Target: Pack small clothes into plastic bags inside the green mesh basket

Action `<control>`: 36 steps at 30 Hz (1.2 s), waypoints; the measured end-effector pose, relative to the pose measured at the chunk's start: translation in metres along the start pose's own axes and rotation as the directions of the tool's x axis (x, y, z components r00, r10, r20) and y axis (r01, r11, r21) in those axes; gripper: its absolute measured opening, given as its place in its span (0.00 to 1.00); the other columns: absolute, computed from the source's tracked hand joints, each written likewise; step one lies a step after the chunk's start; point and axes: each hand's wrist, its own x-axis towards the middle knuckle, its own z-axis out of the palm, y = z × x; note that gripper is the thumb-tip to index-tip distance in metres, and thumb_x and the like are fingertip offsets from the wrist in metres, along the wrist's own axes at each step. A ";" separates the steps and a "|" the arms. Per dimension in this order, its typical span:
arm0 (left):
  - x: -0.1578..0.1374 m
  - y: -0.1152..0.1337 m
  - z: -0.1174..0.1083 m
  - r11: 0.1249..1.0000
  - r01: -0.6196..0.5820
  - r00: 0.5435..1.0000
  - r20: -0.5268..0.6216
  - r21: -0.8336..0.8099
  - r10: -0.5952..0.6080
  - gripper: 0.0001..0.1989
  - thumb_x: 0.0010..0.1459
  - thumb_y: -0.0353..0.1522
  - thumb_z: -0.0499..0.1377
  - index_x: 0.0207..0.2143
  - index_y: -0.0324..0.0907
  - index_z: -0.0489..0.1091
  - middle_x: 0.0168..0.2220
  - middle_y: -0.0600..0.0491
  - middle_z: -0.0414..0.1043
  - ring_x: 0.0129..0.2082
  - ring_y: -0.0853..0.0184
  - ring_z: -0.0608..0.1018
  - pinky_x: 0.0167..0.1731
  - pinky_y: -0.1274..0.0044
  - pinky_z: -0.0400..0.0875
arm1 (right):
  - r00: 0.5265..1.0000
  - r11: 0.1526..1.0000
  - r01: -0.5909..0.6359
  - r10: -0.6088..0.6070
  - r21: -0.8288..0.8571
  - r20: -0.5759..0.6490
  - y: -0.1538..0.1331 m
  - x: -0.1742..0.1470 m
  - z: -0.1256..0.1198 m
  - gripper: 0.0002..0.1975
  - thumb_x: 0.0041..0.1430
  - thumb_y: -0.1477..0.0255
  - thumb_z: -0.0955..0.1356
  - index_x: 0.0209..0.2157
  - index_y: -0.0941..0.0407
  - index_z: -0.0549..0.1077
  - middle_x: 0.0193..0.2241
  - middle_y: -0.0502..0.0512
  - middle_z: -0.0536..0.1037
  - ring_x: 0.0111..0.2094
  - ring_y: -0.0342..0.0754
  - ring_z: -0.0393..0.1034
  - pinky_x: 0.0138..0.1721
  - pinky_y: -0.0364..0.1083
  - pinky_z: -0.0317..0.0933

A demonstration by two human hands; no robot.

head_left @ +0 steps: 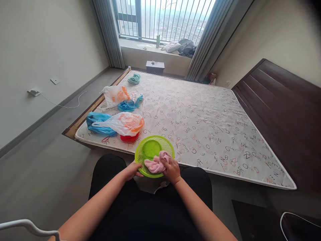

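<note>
Risk noted first: the green slotted colander (151, 150) is being steadied only at its near-left rim, over the mattress edge (225, 174); hard rubbing on the far side could tip or spin it off toward the floor. The pink cloth (155, 165) could also be snagged in the slots. The colander is being held just off the mattress's near edge, above the lap. The left hand (132, 170) is being pinched closed on the rim, forearm angled inward. The right hand (171, 169) is being curled tight around the bunched cloth, knuckles up, pressed onto the colander's near-right side.
</note>
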 end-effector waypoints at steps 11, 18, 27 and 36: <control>0.012 -0.014 -0.015 0.995 -0.060 0.989 0.128 -0.079 0.070 0.38 0.47 0.39 0.74 0.59 0.37 0.69 0.53 0.35 0.78 0.47 0.48 0.84 0.42 0.61 0.81 | 0.999 0.996 -0.028 0.031 -0.084 0.035 -0.011 -0.005 0.006 0.20 0.60 0.67 0.72 0.55 0.46 0.80 0.53 0.63 0.77 0.56 0.62 0.67 0.53 0.53 0.55; 0.013 -0.010 -0.013 0.994 -0.067 0.991 0.110 -0.084 0.077 0.39 0.46 0.43 0.76 0.59 0.38 0.71 0.54 0.35 0.78 0.50 0.46 0.82 0.47 0.60 0.79 | 0.998 0.996 -0.043 0.046 -0.078 0.033 -0.011 0.000 0.007 0.20 0.59 0.67 0.72 0.53 0.47 0.80 0.52 0.62 0.77 0.54 0.60 0.68 0.50 0.52 0.55; 0.007 -0.001 -0.009 0.995 -0.082 0.991 0.104 -0.062 0.088 0.40 0.45 0.45 0.76 0.57 0.38 0.73 0.55 0.36 0.78 0.54 0.44 0.80 0.49 0.60 0.77 | 0.998 0.995 -0.045 0.049 -0.087 0.045 -0.009 0.002 0.007 0.21 0.58 0.67 0.72 0.54 0.47 0.80 0.49 0.61 0.78 0.52 0.59 0.68 0.50 0.51 0.54; 0.011 -0.004 -0.011 0.993 -0.091 0.988 0.115 -0.075 0.099 0.38 0.47 0.45 0.75 0.57 0.39 0.73 0.55 0.37 0.78 0.53 0.46 0.81 0.49 0.62 0.78 | 0.993 0.994 -0.074 0.081 -0.078 0.090 -0.008 0.002 0.005 0.22 0.59 0.67 0.71 0.55 0.46 0.80 0.51 0.63 0.77 0.54 0.61 0.67 0.51 0.52 0.56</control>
